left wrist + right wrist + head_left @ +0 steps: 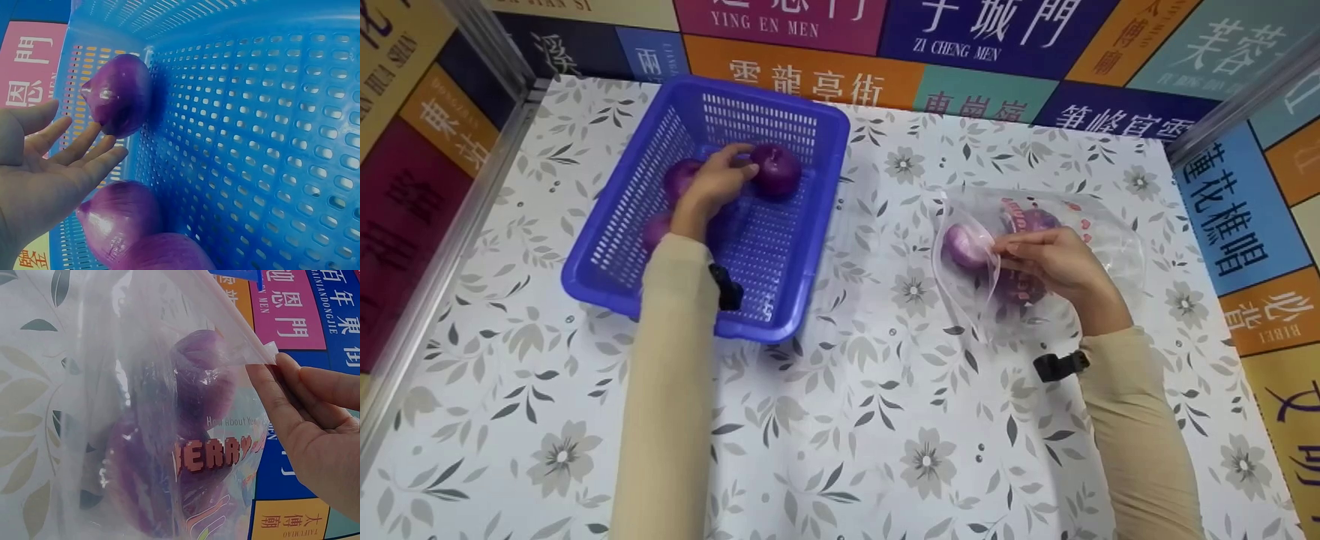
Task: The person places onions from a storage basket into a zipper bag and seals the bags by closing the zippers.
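White leaf-printed tabletop (pixel 847 480): blue slotted plastic basket (pixel 820 232); inside, our left hand (pixel 720 180) spread beside a round purple onion (pixel 778 172); right of the basket, our right hand (pixel 1056 259) pinching a clear plastic bag (pixel 1114 214).

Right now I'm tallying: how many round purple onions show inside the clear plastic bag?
3 in the head view: left onion, upper onion, lower onion; others may be hidden.

The basket (pixel 754 247) stands left of the bag (pixel 1069 211).
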Demonstrator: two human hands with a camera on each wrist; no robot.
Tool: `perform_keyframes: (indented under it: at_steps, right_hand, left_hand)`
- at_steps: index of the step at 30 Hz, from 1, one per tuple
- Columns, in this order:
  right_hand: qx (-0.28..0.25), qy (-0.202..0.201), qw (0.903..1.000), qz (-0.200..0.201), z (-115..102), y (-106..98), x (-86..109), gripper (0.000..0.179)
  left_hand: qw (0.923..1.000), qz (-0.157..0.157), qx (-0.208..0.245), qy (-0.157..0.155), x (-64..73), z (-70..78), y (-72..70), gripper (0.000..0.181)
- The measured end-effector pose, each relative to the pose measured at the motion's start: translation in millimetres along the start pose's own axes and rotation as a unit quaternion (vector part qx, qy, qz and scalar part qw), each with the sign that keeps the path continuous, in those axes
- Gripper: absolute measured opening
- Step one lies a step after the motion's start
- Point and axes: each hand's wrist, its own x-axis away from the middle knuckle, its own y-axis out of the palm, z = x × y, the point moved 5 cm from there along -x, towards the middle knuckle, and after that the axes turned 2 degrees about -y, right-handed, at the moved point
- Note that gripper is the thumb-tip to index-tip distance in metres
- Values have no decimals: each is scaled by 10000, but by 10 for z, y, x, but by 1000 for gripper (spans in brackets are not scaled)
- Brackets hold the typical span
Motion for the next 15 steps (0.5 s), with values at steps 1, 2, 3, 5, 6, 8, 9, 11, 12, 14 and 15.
perform_keyframes:
  at_steps: [1, 2, 3, 5, 6, 8, 9, 11, 12, 14, 15]
  right_hand:
    - [3, 12, 10000, 3, 0, 3, 1, 19]
    - [6, 26, 10000, 4, 0, 5, 1, 19]
    - [19, 42, 10000, 16, 0, 6, 2, 19]
    - [23, 77, 10000, 36, 1, 8, 6, 19]
    - [8, 89, 10000, 39, 0, 10, 8, 19]
    - [-32, 84, 10000, 29, 0, 7, 10, 21]
    - [-57, 77, 10000, 26, -2, 7, 11, 21]
    - [-102, 68, 9999, 5, -6, 10, 11, 21]
    - [-103, 68, 9999, 4, -7, 9, 9, 21]
    - [-105, 71, 9999, 17, -9, 8, 5, 21]
    - [-107, 76, 9999, 15, -8, 10, 3, 21]
  left_hand:
    - [10000, -21, -15, -31, -3, -4, 1, 44]
    - [10000, -30, -8, -43, -8, -8, 2, 44]
    - [10000, -15, -30, -48, -9, -9, 0, 45]
    - [10000, 27, -74, -31, -11, -5, -2, 46]
    - [9999, 47, -117, -21, -9, -1, -4, 47]
    - [9998, 81, -176, 10, -8, 6, -6, 48]
    - [9997, 90, -213, 5, -7, 6, -6, 49]
    - [9997, 80, -246, -17, -10, 4, -2, 50]
    - [9996, 75, -272, -55, -12, 1, 2, 50]
    - [9995, 71, -300, -64, -21, -2, 7, 51]
    - [9994, 67, -320, -65, -22, -3, 9, 51]
